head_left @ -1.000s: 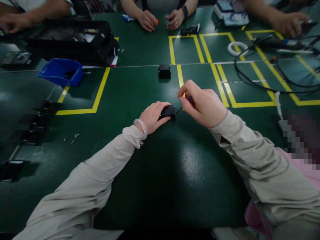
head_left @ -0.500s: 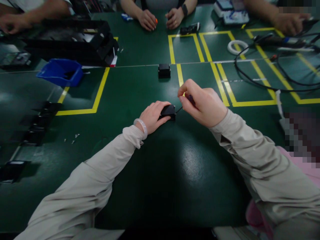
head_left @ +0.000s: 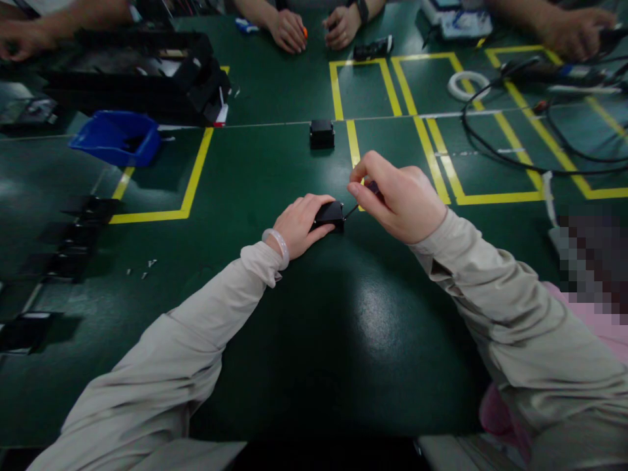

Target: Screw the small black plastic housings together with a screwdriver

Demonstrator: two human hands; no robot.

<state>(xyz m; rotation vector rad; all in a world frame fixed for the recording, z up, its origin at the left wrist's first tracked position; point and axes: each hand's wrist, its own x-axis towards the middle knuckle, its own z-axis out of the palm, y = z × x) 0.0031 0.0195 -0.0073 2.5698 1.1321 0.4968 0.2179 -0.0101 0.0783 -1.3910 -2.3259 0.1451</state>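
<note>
My left hand (head_left: 300,226) grips a small black box (head_left: 331,213) on the green table, fingers over its far side and thumb along its near side. To its right, my right hand (head_left: 397,196) is closed around the dark handle of a screwdriver (head_left: 352,211). The thin shaft slants down to the box's right end, where the tip meets or nearly meets it. A second black box (head_left: 322,133) stands farther back. Several small screws (head_left: 147,268) lie on the table at the left.
A blue bin (head_left: 118,139) and a large black housing (head_left: 132,78) are at the back left. Black parts (head_left: 76,245) line the left side. Cables (head_left: 520,157) and a white tape ring (head_left: 468,85) lie at the right. Other people's hands (head_left: 289,31) rest across the table.
The whole view has shifted slightly, with the table appearing a little higher. Both hands keep their hold, and the right hand's fingers have turned a little on the screwdriver.
</note>
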